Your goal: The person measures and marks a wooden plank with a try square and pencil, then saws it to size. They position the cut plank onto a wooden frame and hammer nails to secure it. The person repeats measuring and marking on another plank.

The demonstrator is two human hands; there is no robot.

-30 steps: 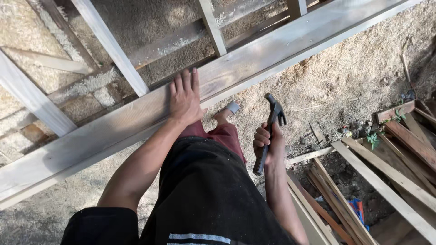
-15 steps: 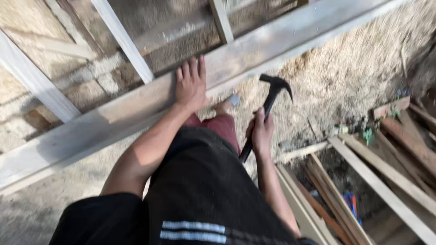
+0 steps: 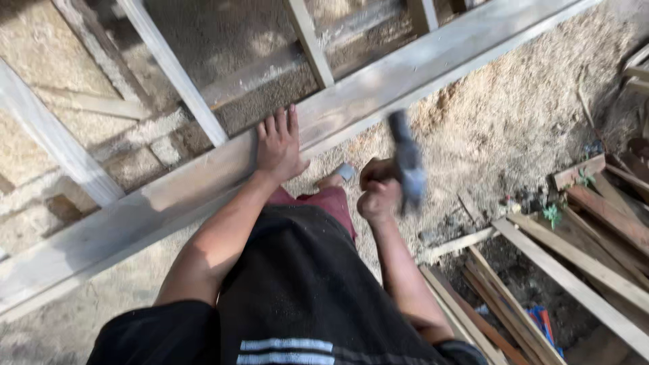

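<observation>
My left hand point(image 3: 279, 144) lies flat, fingers spread, on a long pale timber beam point(image 3: 419, 71) that runs diagonally across the view. My right hand point(image 3: 378, 192) is closed around the handle of a dark claw hammer point(image 3: 407, 165), which is raised and motion-blurred just in front of the beam. The beam belongs to a wooden frame with upright studs point(image 3: 172, 71) above it. My knee in reddish shorts point(image 3: 334, 203) sits between the two hands.
Sawdust and sandy ground point(image 3: 514, 128) spread to the right of the beam. A pile of loose planks and offcuts point(image 3: 574, 270) lies at the lower right. A small grey scrap point(image 3: 345, 172) rests on the ground near my knee.
My right hand has lifted and swung the hammer, from hanging low beside my leg to raised near the beam. My left hand stays flat on the beam.
</observation>
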